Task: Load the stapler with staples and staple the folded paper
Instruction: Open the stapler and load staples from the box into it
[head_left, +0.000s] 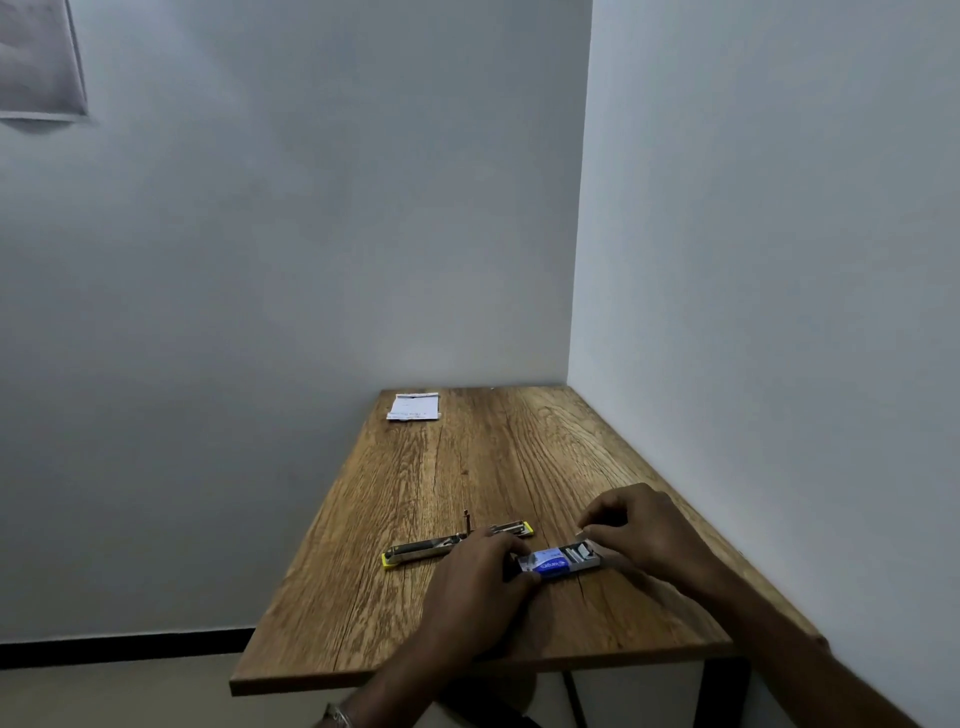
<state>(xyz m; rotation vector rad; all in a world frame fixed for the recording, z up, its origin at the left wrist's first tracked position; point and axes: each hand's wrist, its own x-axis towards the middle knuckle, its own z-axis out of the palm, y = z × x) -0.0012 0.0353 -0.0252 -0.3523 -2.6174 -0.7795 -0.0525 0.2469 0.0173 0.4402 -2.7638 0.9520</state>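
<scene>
Our left hand (480, 574) rests on the tabletop (415, 478), its fingers closed around the left end of the staple box (558, 560), pinning it in place. Our right hand (641, 530) comes in from the right and curls over the box's open end, fingertips pinched together at a small pale piece just above the tray; whether that is a strip of staples or part of the box we cannot tell. The box is small, blue and white, with its inner tray slid out toward the right, and grey staples (579, 552) show inside it.

Just beyond our left hand lies the stapler (457, 545), swung fully open and flat on the wood, running from lower left to upper right. Both ends carry yellow tips, and a thin metal part stands upright near its middle. The knuckles of our left hand hide part of it.

Well apart from all this, at the far left corner of the tabletop near the wall, lies the paper (414, 406), white with faint print. A metal bangle (337, 716) sits on our left wrist at the bottom edge of the view.
</scene>
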